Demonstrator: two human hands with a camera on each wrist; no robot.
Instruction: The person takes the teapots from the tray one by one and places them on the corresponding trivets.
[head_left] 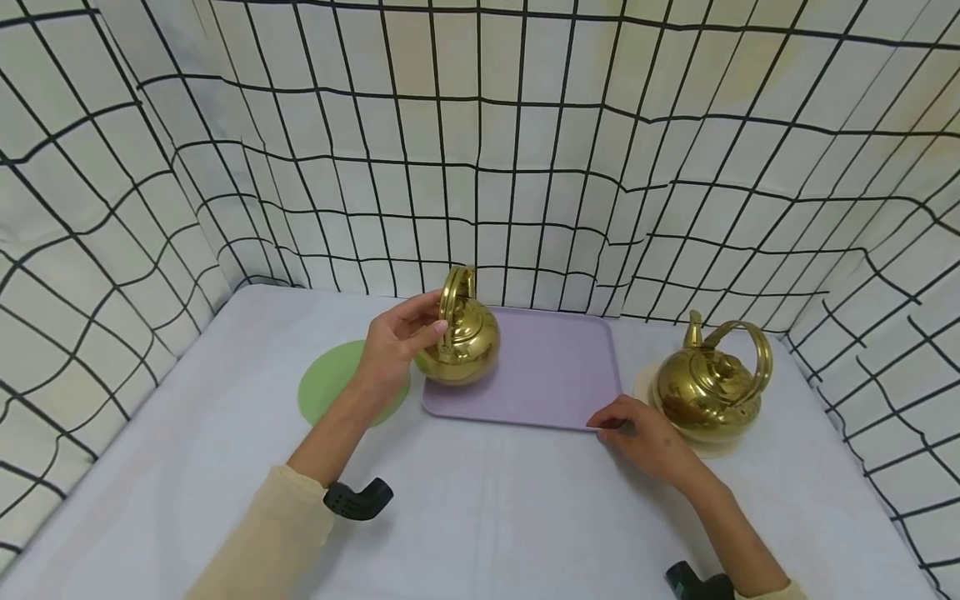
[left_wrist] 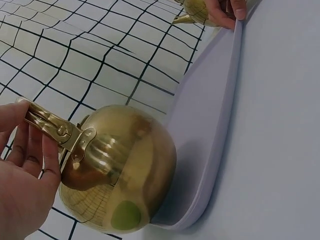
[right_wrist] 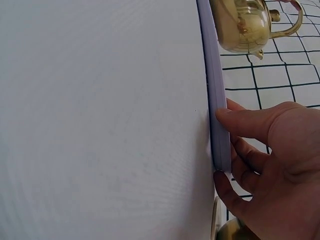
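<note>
My left hand [head_left: 386, 346] grips the upright handle of a shiny brass kettle [head_left: 471, 337]. This kettle is over the left end of a lilac rectangular tray [head_left: 555, 367], and its body overlaps the tray's left edge. In the left wrist view the fingers and thumb close round the handle [left_wrist: 50, 122], beside the rounded body. My right hand [head_left: 648, 442] pinches the tray's near right corner; in the right wrist view the thumb [right_wrist: 242, 120] lies on the tray's rim [right_wrist: 220, 135] with the fingers curled about the corner.
A second brass kettle [head_left: 708, 392] stands at the right on a cream round mat [head_left: 716, 450], close beside my right hand. A green round mat [head_left: 330, 387] lies at the left under my left forearm. White cloth walls with a black grid [head_left: 525, 167] enclose the white table [head_left: 480, 517].
</note>
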